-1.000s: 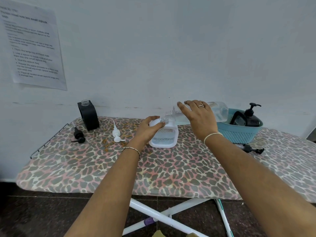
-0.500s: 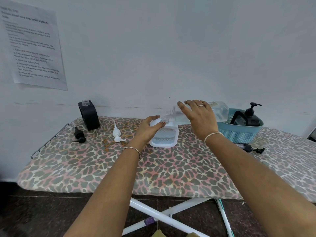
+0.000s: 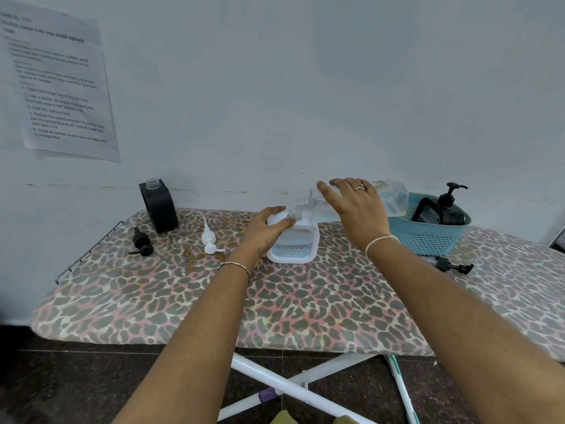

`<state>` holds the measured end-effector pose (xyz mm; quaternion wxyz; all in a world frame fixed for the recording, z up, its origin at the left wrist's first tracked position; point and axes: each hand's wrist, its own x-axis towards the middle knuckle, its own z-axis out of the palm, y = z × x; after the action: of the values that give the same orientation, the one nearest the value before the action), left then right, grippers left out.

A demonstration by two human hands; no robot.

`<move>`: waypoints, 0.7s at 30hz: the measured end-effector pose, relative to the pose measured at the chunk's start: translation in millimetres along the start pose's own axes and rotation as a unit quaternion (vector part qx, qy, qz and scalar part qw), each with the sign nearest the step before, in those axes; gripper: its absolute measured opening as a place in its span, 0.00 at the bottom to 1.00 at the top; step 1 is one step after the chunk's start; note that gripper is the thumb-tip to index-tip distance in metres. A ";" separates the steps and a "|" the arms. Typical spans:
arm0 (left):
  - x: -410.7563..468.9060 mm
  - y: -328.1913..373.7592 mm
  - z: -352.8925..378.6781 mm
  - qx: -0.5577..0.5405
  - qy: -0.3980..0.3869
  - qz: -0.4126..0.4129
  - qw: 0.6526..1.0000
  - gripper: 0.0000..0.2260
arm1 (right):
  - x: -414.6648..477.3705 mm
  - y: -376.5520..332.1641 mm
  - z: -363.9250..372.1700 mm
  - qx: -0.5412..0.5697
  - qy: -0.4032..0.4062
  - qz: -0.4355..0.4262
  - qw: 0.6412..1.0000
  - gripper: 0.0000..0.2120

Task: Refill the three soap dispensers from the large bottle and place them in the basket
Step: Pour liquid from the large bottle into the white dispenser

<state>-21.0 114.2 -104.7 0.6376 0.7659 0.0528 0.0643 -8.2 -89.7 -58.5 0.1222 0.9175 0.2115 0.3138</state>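
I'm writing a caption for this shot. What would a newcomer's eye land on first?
First, the two hands at centre: the right hand tips the large clear bottle sideways, its neck at the mouth of the white dispenser, which the left hand steadies. Next, the leopard-print board cover beneath.

My left hand [image 3: 264,232] reaches out in front of me. Its fingers curl and press around something, with my thumb on top. My right hand [image 3: 356,209] is higher up and a little farther out. Its fingers spread wide and wrap over what it holds, knuckles up. Both my arms are stretched forward. Each wrist wears a thin bangle.
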 end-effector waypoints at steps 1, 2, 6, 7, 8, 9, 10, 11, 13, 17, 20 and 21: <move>-0.1 0.0 0.0 0.000 0.000 0.001 1.000 0.20 | 0.0 -0.2 0.1 0.001 0.001 0.000 1.000 0.43; -0.3 0.0 0.1 0.000 0.000 0.001 1.000 0.20 | 0.0 -0.3 0.2 0.001 0.002 -0.001 1.000 0.42; -0.3 -0.1 0.1 0.001 -0.003 0.000 1.000 0.20 | -0.1 0.2 -0.7 0.000 -0.001 -0.002 1.000 0.42; -0.3 0.2 0.2 0.002 -0.004 0.000 1.000 0.20 | -0.2 0.4 -1.0 0.000 -0.002 -0.001 1.000 0.42; -0.1 0.1 0.1 0.002 -0.004 0.000 1.000 0.20 | 0.0 0.4 -0.7 0.000 -0.001 -0.001 1.000 0.42; 0.2 0.1 0.0 0.002 -0.004 0.000 1.000 0.20 | 0.2 0.4 -0.1 0.000 0.001 -0.002 1.000 0.42; 0.1 0.3 0.0 0.002 -0.005 0.000 1.000 0.20 | 0.4 0.4 0.5 0.001 0.003 -0.003 1.000 0.42; 0.1 0.2 -0.1 0.001 -0.007 -0.001 1.000 0.20 | 0.6 0.2 1.1 0.001 0.006 -0.003 1.000 0.42; 1.0 -0.3 -0.6 -0.005 -0.009 -0.005 1.000 0.18 | 0.8 0.2 2.4 0.001 0.012 -0.005 1.000 0.42; 2.1 -1.4 -0.8 -0.005 -0.009 -0.005 1.000 0.17 | 0.0 0.7 4.8 0.007 0.030 -0.001 1.000 0.42; 1.4 -0.5 -0.5 -0.002 -0.008 -0.003 1.000 0.17 | -1.1 -1.6 8.6 0.020 0.036 0.012 0.999 0.41; 0.9 -0.2 -0.5 -0.002 -0.008 -0.004 1.000 0.18 | -1.5 -2.9 9.9 0.026 0.039 0.017 0.999 0.41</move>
<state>-20.2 114.9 -104.8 0.6400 0.7647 0.0503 0.0556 -4.0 -88.8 -68.0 0.0843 0.9110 0.2087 0.3456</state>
